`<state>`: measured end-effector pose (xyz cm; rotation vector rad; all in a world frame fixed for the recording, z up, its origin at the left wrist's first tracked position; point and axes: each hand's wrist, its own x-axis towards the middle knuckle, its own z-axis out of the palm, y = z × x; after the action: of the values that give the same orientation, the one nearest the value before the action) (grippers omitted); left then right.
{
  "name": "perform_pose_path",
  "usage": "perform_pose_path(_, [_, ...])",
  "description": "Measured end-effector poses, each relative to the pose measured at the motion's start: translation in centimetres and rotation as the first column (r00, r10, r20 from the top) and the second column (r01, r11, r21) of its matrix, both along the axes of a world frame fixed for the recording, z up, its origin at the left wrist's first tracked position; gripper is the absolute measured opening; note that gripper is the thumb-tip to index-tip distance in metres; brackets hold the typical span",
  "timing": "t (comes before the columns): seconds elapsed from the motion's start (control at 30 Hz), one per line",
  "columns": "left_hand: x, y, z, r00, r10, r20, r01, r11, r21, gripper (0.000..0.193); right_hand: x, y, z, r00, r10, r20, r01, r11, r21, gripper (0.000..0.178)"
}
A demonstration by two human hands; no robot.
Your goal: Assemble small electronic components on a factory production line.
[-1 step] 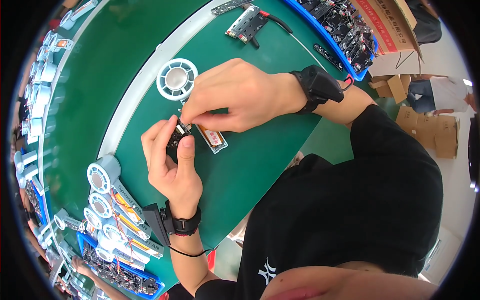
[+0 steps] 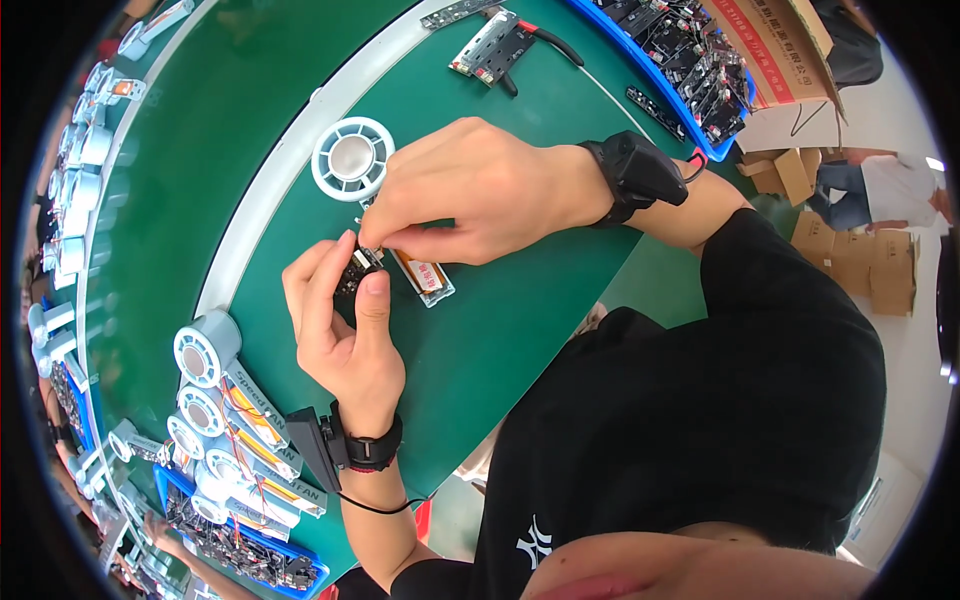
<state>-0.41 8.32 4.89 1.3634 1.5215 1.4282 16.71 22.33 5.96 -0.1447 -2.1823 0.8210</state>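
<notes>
My left hand (image 2: 342,315) holds a small black circuit board (image 2: 350,276) between its thumb and fingers. Thumb and forefinger of my right hand (image 2: 470,195) are pinched together at the board's upper edge. Whatever sits in that pinch is too small and covered to make out. Just beyond my right fingers lies a light-blue handheld fan (image 2: 352,130), its round grille facing up. Below the right hand, the fan's open handle shows a battery (image 2: 427,274) with an orange and white wrapper. My right hand hides the stretch between grille and handle.
Several similar fans (image 2: 203,358) with open handles lie at the left, beside a blue tray of boards (image 2: 290,575). Another blue tray of boards (image 2: 716,146) stands at the far right. A black fixture (image 2: 492,50) lies on the green table (image 2: 470,350). A white-edged green belt (image 2: 230,110) runs along its far side.
</notes>
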Motion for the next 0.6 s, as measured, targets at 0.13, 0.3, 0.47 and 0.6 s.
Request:
perform_pose_path(0.13, [-0.1,-0.1,-0.3,0.999,-0.012,-0.052,0.012,1.0,0.009,0.033,0.1,0.0,0.1,1.0,-0.004,0.005,0.003,0.999,0.032,0.017])
perform_pose_path(0.3, [0.1,-0.4,-0.3,0.998,0.02,-0.06,-0.016,0.997,0.07,0.033,0.1,-0.9,0.3,0.999,0.011,0.048,-0.001,0.98,-0.199,0.018])
perform_pose_path(0.47, [0.2,-0.7,-0.5,0.985,0.088,-0.147,-0.071,0.99,0.12,0.033,0.0,-2.0,0.8,0.994,0.045,0.104,0.0,0.916,-0.401,0.02])
perform_pose_path(0.6, [0.1,-0.8,-0.7,0.985,0.094,-0.145,-0.075,0.989,0.131,0.033,0.0,-1.9,1.2,0.988,0.079,0.134,0.008,0.834,-0.551,0.021])
